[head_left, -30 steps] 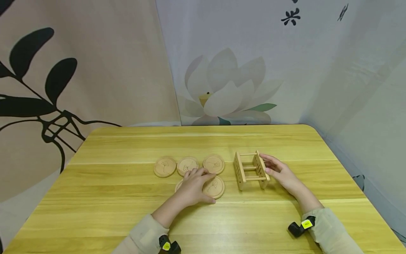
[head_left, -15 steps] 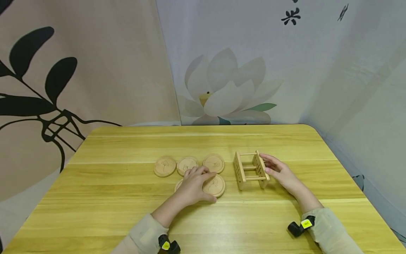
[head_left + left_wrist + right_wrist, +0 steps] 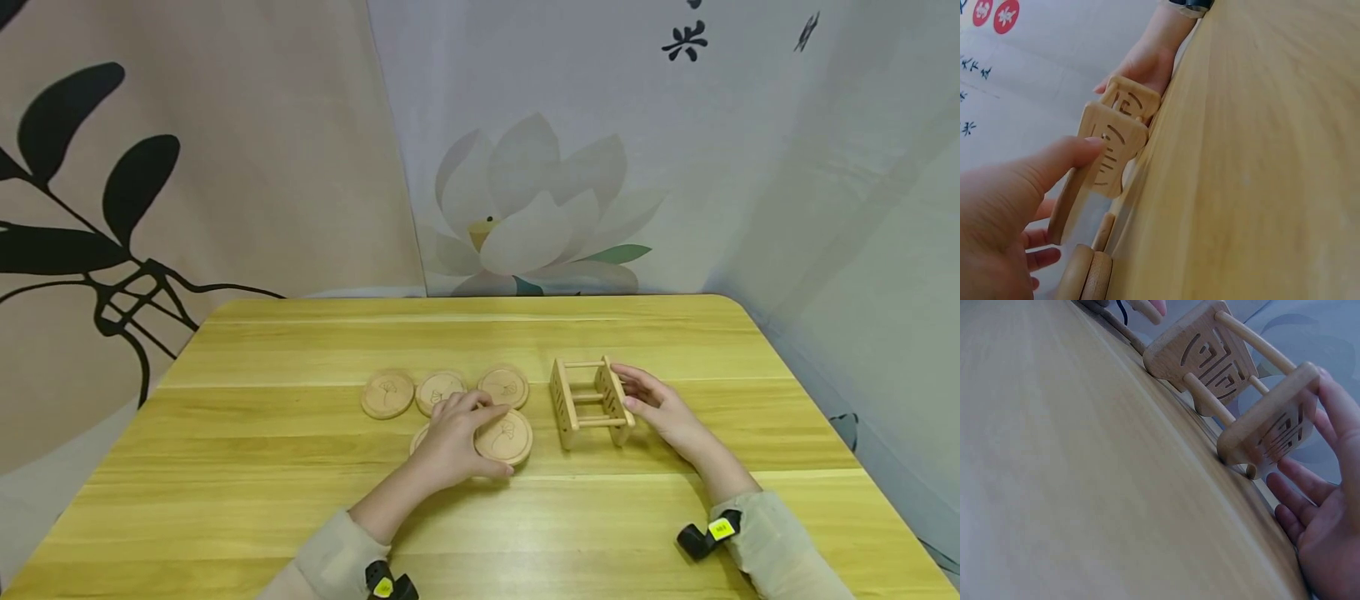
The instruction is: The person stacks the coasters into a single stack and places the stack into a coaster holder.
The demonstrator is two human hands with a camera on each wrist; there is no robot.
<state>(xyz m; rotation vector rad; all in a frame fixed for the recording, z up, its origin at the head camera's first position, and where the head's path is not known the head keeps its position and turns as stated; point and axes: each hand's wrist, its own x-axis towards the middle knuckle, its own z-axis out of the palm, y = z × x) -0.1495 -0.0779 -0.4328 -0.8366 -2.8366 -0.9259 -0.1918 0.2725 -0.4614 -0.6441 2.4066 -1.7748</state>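
Note:
In the head view my left hand [image 3: 453,442] grips a round wooden coaster [image 3: 504,437] by its edge, thumb at the near side and fingers at the far side. A line-drawn plant marks its upper face. In the left wrist view this coaster [image 3: 1075,200] stands out above the other discs, tilted. To its right is a wooden coaster rack [image 3: 589,421], two slotted side panels joined by rods. My right hand [image 3: 667,414] touches the rack's right panel with thumb and index finger; its other fingers [image 3: 1304,478] lie loose beside the panel in the right wrist view.
A row of three similar coasters, a left one [image 3: 387,394], a middle one [image 3: 441,389] and a right one [image 3: 503,387], lies behind my left hand. Another coaster [image 3: 417,437] is mostly hidden under that hand. The wooden table [image 3: 600,533] ends at a printed cloth backdrop [image 3: 540,208].
The coaster in my left hand has risen and shifted slightly toward the far side, its near edge lifting. My right hand and the rack have stayed in place.

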